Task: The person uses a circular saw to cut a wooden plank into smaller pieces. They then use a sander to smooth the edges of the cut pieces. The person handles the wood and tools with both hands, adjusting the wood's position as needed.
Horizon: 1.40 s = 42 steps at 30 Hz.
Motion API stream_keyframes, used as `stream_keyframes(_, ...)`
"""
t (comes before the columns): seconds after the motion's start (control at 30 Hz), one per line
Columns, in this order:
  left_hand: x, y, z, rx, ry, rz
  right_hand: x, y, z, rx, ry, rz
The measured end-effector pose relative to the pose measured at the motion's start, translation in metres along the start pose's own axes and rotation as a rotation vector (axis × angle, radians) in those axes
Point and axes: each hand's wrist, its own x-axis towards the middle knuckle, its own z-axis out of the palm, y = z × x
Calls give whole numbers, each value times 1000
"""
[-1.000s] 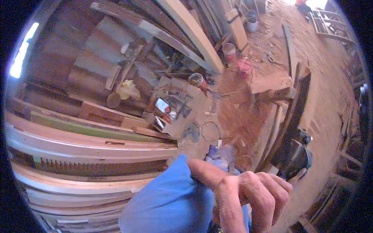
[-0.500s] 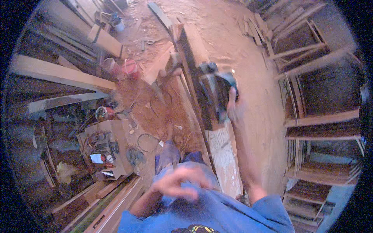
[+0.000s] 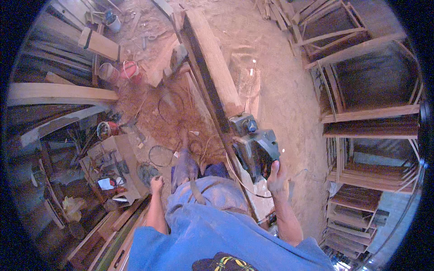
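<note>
My right hand point(image 3: 277, 179) is at the rear of a dark teal electric hand planer point(image 3: 257, 151), thumb along its back, the other fingers mostly hidden. The planer rests on a long wooden beam point(image 3: 212, 58) with a pale top and a dark side. Behind the tool, the beam's near end looks whitish and rough. A cord point(image 3: 246, 187) loops from near the beam toward my right hand. Beside my left hip, my left hand point(image 3: 157, 184) hangs in the air, fingers curled and holding nothing visible.
Sawdust and shavings cover the floor point(image 3: 298, 117). On the left are a red bucket point(image 3: 130, 69), a cardboard box point(image 3: 129, 158) of tools and a curved timber point(image 3: 63, 93). Stacked boards and frames point(image 3: 370, 121) line the right side. A coil point(image 3: 162, 156) lies near my legs.
The planer and my right hand have come back along the beam toward me. My left hand has swung from in front of my body out to the left and down. The view has shifted.
</note>
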Motion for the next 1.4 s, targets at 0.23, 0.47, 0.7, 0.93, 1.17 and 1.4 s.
stream_keyframes(0.23,-16,-39,7,134,-90,65,70,-63,38,-156,48,-177)
stream_keyframes(0.47,-22,30,22,26,-110,145,230,-168,124,-100,160,-376)
stream_keyframes(0.7,-34,38,17,1,-84,160,117,-118,92,-25,-61,-185)
stream_keyframes(0.93,-31,12,21,302,-70,182,-33,-44,25,33,-78,-155)
stream_keyframes(1.17,-31,41,13,106,-86,188,99,-119,86,-101,-8,-331)
stream_keyframes(1.4,-23,50,11,40,-104,239,226,-205,128,-13,24,-280)
